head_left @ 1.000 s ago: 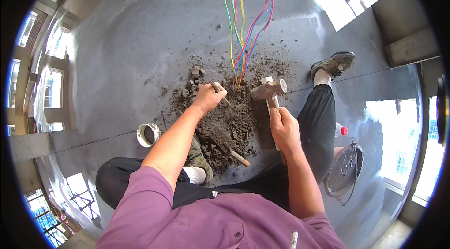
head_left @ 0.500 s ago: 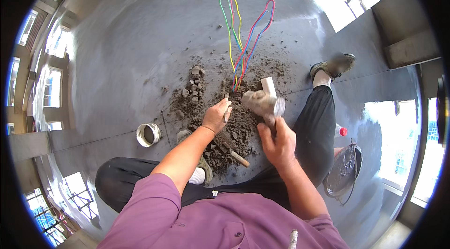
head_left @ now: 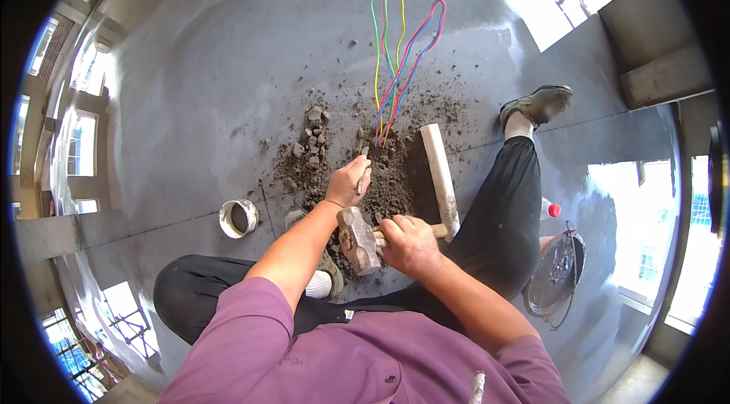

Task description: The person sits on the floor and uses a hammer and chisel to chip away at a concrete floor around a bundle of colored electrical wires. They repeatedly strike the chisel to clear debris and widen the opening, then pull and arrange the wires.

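My left hand (head_left: 348,182) is closed round a metal chisel (head_left: 362,168), held upright with its lower part among loose rubble. In my right hand (head_left: 411,246) is the wooden handle of a hammer (head_left: 359,240); its heavy, mortar-smeared head hangs just below my left wrist, above the dirt. Crumbled grey rubble (head_left: 391,191) spreads round the chisel, with larger broken chunks (head_left: 313,142) to the left. Coloured electrical wires (head_left: 391,88) rise from the floor just beyond the chisel, in loops of yellow, green, blue and red. The chisel's tip is hard to make out.
A white plastic pipe (head_left: 439,176) lies right of the rubble, beside my right leg. At left stands a small white bucket (head_left: 239,218). A dark bucket (head_left: 557,271) with a wire handle and a red-capped bottle (head_left: 550,209) are at right.
The hammer has swung back from beside the chisel toward my body and left, with my right hand lower. The white pipe shows more fully now. My left hand keeps the chisel.
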A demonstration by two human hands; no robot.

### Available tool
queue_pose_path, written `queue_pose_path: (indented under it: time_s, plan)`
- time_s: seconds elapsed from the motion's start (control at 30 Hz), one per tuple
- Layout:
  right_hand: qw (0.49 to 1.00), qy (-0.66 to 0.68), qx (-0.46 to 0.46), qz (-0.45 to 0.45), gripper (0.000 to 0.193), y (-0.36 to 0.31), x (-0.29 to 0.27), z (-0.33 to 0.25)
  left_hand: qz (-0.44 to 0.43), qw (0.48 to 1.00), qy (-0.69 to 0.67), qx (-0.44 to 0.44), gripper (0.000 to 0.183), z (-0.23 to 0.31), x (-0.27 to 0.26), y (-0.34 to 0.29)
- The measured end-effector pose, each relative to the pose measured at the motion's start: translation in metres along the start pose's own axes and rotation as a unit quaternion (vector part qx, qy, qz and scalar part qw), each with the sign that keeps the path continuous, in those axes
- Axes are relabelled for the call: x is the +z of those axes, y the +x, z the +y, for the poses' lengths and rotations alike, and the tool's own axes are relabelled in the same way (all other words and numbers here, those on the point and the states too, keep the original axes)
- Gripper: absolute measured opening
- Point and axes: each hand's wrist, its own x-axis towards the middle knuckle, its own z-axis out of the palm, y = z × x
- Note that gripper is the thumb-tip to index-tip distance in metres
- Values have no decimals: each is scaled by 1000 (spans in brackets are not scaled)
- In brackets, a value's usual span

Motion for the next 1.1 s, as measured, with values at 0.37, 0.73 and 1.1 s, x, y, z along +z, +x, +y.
queue_pose_path:
  time_s: [0.37,0.73,1.1]
  plan:
    - [972,-56,191,-124,16,-6,25,9,-36,999,13,-15,26,-6,5,-6]
    - [994,6,91,-56,24,-9,-9,-3,-37,998,-12,-43,20,36,-2,-12]
    - [997,54,56,-18,25,-8,-22,-3,-56,996,5,-64,14,45,1,3]
